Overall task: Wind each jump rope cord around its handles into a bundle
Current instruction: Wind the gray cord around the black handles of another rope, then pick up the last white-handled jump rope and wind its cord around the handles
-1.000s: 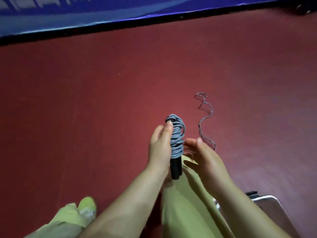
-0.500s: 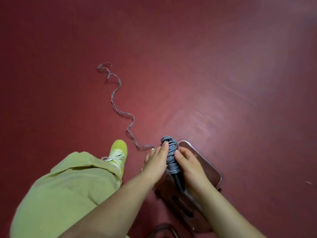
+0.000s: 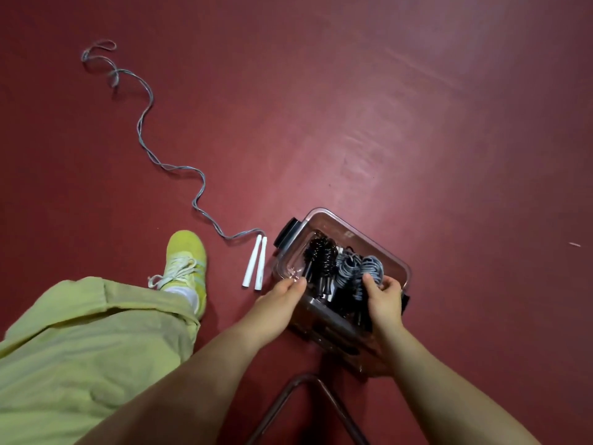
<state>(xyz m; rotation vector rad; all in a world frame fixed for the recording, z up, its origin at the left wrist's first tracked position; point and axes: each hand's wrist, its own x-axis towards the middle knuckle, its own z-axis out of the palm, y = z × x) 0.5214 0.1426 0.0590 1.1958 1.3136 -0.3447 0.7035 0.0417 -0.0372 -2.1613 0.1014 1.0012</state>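
Cord (image 3: 150,130) (unwound) beside bin (image 3: 405,271)

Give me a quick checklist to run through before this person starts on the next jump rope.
1. Wound grey bundle is down in the clear box: ok, though the right hand grips it.
2. Right hand free for the next rope: not ok.
3. Left hand free: cannot tell; its fingertips are at the box rim.
4. Next rope within reach: ok, the white handles lie side by side just left of the box.
5. Its grey cord free of tangles: cannot tell; it snakes away across the floor with a loop at the far end.
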